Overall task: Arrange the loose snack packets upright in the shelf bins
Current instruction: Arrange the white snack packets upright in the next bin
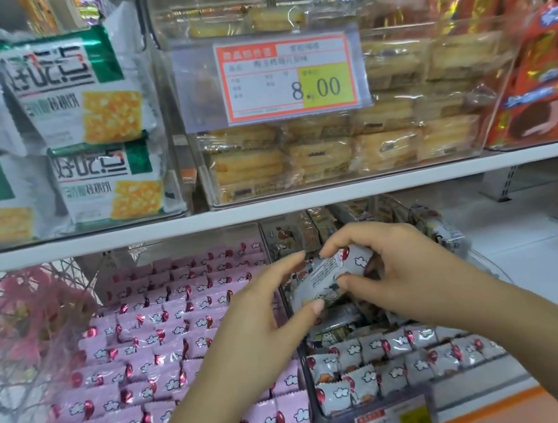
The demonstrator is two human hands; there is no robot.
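Note:
Both my hands hold one white snack packet [329,276] with a red balloon print, over the right clear bin [460,378] on the lower shelf. My left hand [265,319] pinches its left end between thumb and forefinger. My right hand [390,272] curls over its right end from above. The packet is tilted, higher on the right. Below it the bin holds several white packets [389,354], upright in rows at the front and jumbled further back. The left bin [186,255] is filled with rows of upright pink packets [152,328].
The white shelf board [270,212] runs just above my hands. On it stand green-and-white cracker bags [79,91], a clear box of yellow biscuits [333,154] behind an 8.00 price tag [291,77], and red packs [539,80]. A wire basket [18,328] is at the left.

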